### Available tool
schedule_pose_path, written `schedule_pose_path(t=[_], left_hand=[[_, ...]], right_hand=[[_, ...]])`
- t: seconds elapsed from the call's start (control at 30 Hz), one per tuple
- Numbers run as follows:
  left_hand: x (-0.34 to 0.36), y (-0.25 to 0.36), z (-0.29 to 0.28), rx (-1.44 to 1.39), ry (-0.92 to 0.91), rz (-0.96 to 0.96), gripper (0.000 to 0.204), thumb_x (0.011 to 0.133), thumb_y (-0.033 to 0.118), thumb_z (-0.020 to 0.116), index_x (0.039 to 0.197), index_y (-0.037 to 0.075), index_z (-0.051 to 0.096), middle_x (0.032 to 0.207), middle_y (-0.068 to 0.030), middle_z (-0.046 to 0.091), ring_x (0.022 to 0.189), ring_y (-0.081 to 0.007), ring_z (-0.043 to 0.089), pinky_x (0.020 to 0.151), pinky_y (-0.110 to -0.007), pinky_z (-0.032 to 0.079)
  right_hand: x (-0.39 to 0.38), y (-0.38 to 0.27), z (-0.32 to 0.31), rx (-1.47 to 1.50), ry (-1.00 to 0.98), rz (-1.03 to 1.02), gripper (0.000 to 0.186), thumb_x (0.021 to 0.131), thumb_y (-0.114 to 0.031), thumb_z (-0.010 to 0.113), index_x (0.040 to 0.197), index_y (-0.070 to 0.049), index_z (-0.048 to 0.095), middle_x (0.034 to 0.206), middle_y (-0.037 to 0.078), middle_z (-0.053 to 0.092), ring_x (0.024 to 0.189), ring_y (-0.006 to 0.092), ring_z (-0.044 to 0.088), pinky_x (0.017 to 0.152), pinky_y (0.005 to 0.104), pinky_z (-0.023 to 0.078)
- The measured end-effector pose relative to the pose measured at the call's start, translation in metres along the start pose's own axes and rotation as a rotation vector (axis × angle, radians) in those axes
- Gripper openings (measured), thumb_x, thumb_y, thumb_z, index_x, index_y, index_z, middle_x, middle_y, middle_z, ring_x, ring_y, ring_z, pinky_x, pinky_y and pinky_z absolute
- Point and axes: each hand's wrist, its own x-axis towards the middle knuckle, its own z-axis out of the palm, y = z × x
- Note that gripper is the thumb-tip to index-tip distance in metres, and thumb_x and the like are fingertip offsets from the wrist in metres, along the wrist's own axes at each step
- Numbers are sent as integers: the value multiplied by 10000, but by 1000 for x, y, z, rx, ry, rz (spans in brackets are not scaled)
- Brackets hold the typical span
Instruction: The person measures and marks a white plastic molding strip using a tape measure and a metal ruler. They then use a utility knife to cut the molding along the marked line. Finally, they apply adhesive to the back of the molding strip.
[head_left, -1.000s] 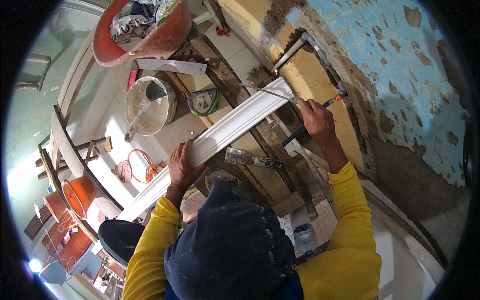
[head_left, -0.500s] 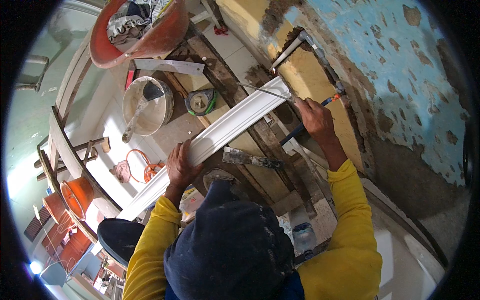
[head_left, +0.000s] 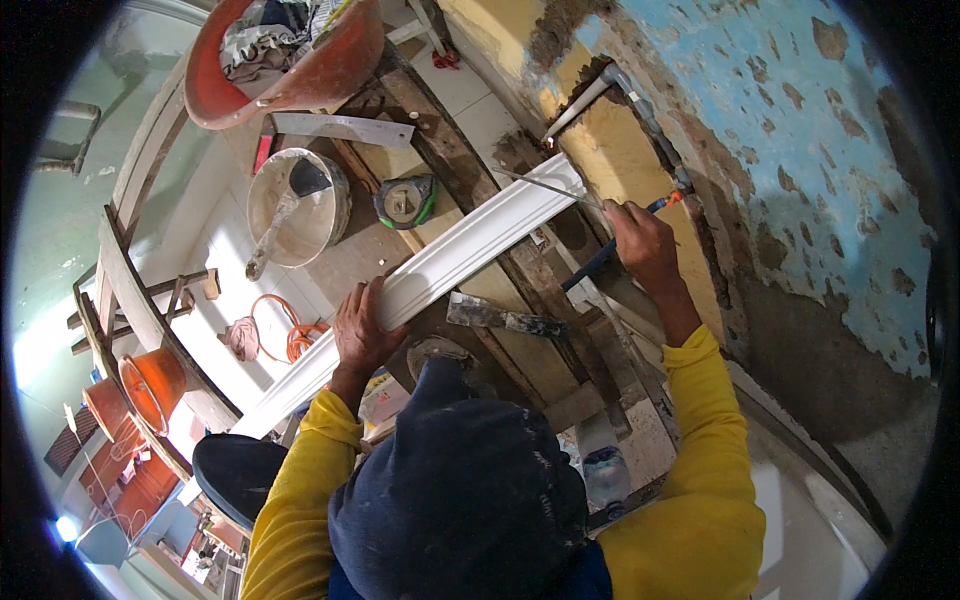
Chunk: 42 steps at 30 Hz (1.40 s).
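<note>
A long white grooved moulding [head_left: 470, 250] lies slantwise over the planks, from the lower left up to the yellow wall. My left hand [head_left: 364, 328] is wrapped over its edge near the middle, pressing it down. At the far right end, my right hand [head_left: 645, 248] grips a long thin metal blade [head_left: 548, 188], like a bare hacksaw blade, which lies across the moulding's top. Whether the blade has teeth is too small to tell. Just below the moulding rests a plaster-smeared putty knife [head_left: 505, 316]. Above it is a black and green tape measure [head_left: 405, 201].
A bucket [head_left: 342, 205] holding a putty knife stands left of the tape measure, below a handsaw [head_left: 345, 129]. A red tub [head_left: 215, 95] with cloths is at the top. Grey pipe [head_left: 640, 105] runs along the broken wall. Orange buckets [head_left: 152, 390] stand at lower left.
My right hand has drawn the blade slightly to the right across the moulding. My left hand stays in place on the moulding.
</note>
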Motion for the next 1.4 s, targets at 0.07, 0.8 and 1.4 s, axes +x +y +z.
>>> schedule_pose_path(t=[0.07,0.8,1.4], left_hand=[[-2,-5,4,-21,-16,-14,925,640,292,961,1448,89,561,1245,-180,633,1154,-419,643,1010,-535,520],[127,148,50,-182,100,112,900,772,406,936,1522,116,530,1364,-183,546,1252,-417,539,1095,-557,440],[128,142,54,-155,139,144,845,798,408,910,1510,109,567,1342,-167,575,1206,-404,579,1062,-541,467]], right_hand=[[3,-3,1,9,4,-5,226,1021,-89,661,1233,-36,718,984,175,712,866,351,735,697,456,595],[4,-9,-1,-104,1,-52,228,996,-60,684,1214,-3,724,986,170,731,853,324,764,685,429,629],[1,-1,5,-110,36,-65,288,938,-37,696,1221,-16,742,975,159,725,849,310,758,692,423,624]])
